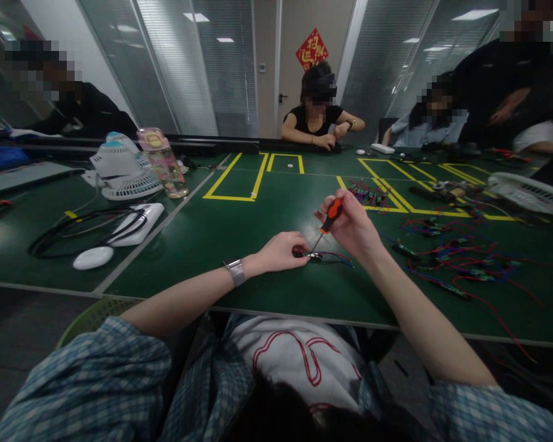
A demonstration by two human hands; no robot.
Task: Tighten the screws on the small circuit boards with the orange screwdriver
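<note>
My right hand point(350, 224) grips an orange-handled screwdriver point(332, 213), its black shaft slanting down to the left onto a small wired part point(314, 255) on the green table point(239, 245). My left hand point(283, 250), a watch on its wrist, pinches that part and holds it against the table. Red and blue wires point(338, 258) trail from the part to the right.
A heap of similar wired parts point(451, 264) lies to the right, with more point(368, 195) behind my hand. At the left are a white fan point(124, 172), a pink-capped bottle point(163, 161), a black cable point(80, 226) and a white mouse point(93, 258). Other people sit round the table.
</note>
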